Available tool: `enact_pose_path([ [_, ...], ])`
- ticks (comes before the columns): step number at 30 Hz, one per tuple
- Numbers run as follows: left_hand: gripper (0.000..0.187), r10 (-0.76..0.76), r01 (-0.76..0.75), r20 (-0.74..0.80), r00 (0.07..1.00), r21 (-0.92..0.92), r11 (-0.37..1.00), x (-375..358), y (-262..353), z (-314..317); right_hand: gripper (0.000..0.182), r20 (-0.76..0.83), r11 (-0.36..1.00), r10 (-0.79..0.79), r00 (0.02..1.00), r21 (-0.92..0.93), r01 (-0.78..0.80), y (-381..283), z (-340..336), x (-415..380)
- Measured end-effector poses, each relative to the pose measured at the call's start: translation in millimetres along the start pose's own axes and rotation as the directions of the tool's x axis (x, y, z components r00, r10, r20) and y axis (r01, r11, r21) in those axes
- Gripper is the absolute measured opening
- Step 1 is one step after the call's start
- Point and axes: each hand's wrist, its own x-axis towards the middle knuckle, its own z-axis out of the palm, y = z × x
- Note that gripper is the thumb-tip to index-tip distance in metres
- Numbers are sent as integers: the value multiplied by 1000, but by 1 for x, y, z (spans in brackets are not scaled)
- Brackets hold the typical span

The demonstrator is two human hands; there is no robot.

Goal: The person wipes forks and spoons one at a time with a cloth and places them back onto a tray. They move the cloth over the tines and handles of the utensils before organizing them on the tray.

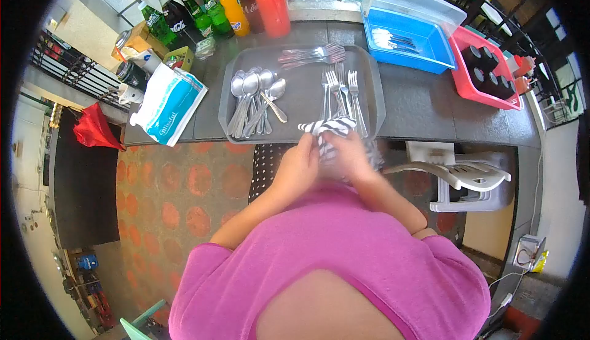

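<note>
Both hands are at the near edge of a grey tray (295,109). My left hand (299,160) is closed on a black-and-white striped cloth (329,128). My right hand (349,155) grips the same cloth from the other side and is slightly blurred. Whether a utensil is inside the folds is hidden. Several spoons (251,88) lie in a heap on the tray's left. Several forks (353,85) lie lengthwise at the right, just beyond the cloth. Another pile of forks (313,54) lies crosswise near the far rim.
Left of the tray lies a tissue pack (175,109); bottles (215,14) and a red container (270,8) stand behind. A blue box (409,39) holding utensils and a pink basket (485,72) with dark-lidded containers sit right. White plastic chairs (470,177) are below the table's right side.
</note>
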Motion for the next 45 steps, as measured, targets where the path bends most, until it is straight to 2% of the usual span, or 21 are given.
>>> enact_pose_path([
  [3,11,113,-113,1,994,-16,994,1,-1,-2,15,-105,993,114,988,25,-112,-20,6,-6],
  [7,11,110,-108,36,993,-42,993,4,0,-5,14,-54,995,-12,998,100,17,-8,-12,12],
  [11,11,88,-89,61,994,11,996,2,-14,3,14,-167,976,-147,975,133,170,1,-28,27],
  [13,11,100,-101,45,994,16,995,0,-22,8,17,-370,957,-112,922,212,201,-4,-45,40],
  [15,13,6,-7,-15,1000,-64,998,-3,-31,7,22,-310,926,-190,931,259,275,-17,-62,43],
  [18,8,-115,110,0,993,-300,948,5,-52,14,23,-112,977,-80,990,187,100,-14,-70,35],
  [21,5,-192,183,34,981,-498,848,15,-50,25,24,-8,989,14,1000,-144,-15,10,-58,22],
  [23,5,-78,80,23,997,-446,891,18,-52,37,28,-184,865,122,975,-463,-196,1,-20,0],
  [24,3,-62,58,5,998,-430,901,17,-43,40,28,-181,863,126,975,-464,-198,9,-12,-1],
  [26,1,-34,31,2,999,-431,902,14,-41,44,34,-127,980,-14,992,-199,-11,23,-4,-3],
  [29,14,21,-29,-29,999,-329,944,15,-26,23,35,-290,935,19,957,-335,-120,-11,12,-15],
  [30,24,80,-83,-38,996,-82,993,17,-25,11,30,-313,892,-105,944,-449,-50,17,-10,6],
  [31,34,140,-133,-32,990,169,977,19,-22,2,30,-316,893,-105,943,-448,-51,12,-8,3],
  [32,47,43,-37,-103,994,68,997,22,-14,-4,28,-267,899,-109,957,-437,-20,4,-5,-3],
  [33,41,84,-72,-83,993,142,987,26,-20,-10,25,-215,904,-113,970,-427,11,-9,2,-10],
  [35,41,113,-138,-166,980,-145,980,33,-32,-3,21,-155,862,-37,987,-505,-47,-18,9,-15],
  [36,41,112,-138,-170,979,-147,980,36,-30,2,19,-19,904,-68,997,-424,54,2,1,-6],
  [38,45,149,-140,-39,988,-639,757,40,-22,15,20,169,965,-102,980,-222,138,14,3,-4],
  [39,45,151,-142,-41,988,-639,756,40,-17,11,20,170,965,-104,980,-223,141,9,7,-7],
  [41,47,-103,260,242,965,-823,505,39,-6,2,26,161,957,-140,977,-230,175,-2,12,-11],
  [45,44,-108,187,153,982,-839,511,37,-5,4,33,245,967,-65,967,-223,122,0,6,-8],
])
